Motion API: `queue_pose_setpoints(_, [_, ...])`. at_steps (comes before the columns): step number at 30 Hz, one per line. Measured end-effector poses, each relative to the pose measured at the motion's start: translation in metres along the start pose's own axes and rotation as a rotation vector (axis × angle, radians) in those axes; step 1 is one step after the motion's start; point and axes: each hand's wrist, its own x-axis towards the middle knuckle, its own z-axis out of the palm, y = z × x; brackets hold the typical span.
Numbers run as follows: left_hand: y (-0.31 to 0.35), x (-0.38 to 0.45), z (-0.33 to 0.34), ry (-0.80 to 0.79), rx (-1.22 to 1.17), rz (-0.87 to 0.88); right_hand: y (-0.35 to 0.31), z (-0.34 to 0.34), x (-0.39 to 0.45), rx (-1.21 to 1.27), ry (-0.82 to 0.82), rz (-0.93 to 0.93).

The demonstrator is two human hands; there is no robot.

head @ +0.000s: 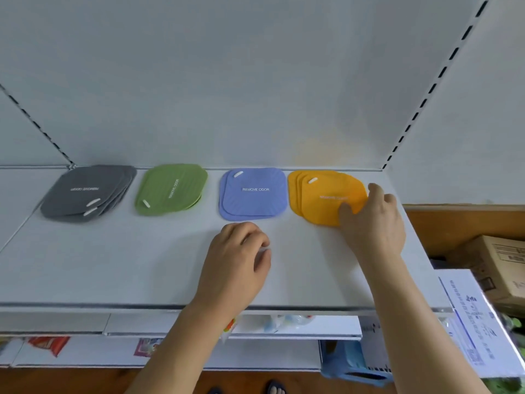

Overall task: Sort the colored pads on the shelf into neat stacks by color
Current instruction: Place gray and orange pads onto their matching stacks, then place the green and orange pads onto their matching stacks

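Note:
Along the back of the white shelf [113, 265] lie four piles of pads. From left to right they are a fanned grey pile [85, 191], a green pile [170, 189], a blue pile [254, 193] and a fanned orange pile [324, 194]. My right hand [372, 220] grips the right front edge of the top orange pad, thumb on top and fingers at the edge. My left hand [241, 251] rests on the shelf just in front of the blue pile, fingers curled loosely and holding nothing.
The white back panel with slotted uprights rises behind the piles. The shelf ends at the right, where cardboard boxes [500, 265] and a printed white sheet [471, 317] sit lower down. Lower shelves with packets show beneath the front edge.

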Motion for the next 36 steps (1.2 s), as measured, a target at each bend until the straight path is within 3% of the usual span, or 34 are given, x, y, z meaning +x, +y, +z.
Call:
queue_pose_setpoints(4, [0.007, -0.007, -0.001, 0.006, 0.054, -0.045, 0.011, -0.002, -0.008, -0.147, 0.022, -0.036])
queue_pose_setpoints(9, [-0.001, -0.021, -0.014, -0.006, 0.093, -0.066, 0.001, -0.001, -0.053, -0.070, 0.200, -0.331])
queue_pose_setpoints(17, [-0.057, -0.073, -0.082, -0.075, 0.141, -0.174, -0.080, 0.031, -0.165, -0.162, -0.128, -0.566])
queue_pose_setpoints(27, [-0.198, -0.225, -0.238, -0.041, 0.161, -0.556, -0.244, 0.108, -0.336, 0.037, -0.259, -0.905])
queue_pose_setpoints(36, [-0.323, -0.317, -0.331, 0.077, 0.213, -0.818, -0.388, 0.193, -0.444, 0.068, -0.416, -1.193])
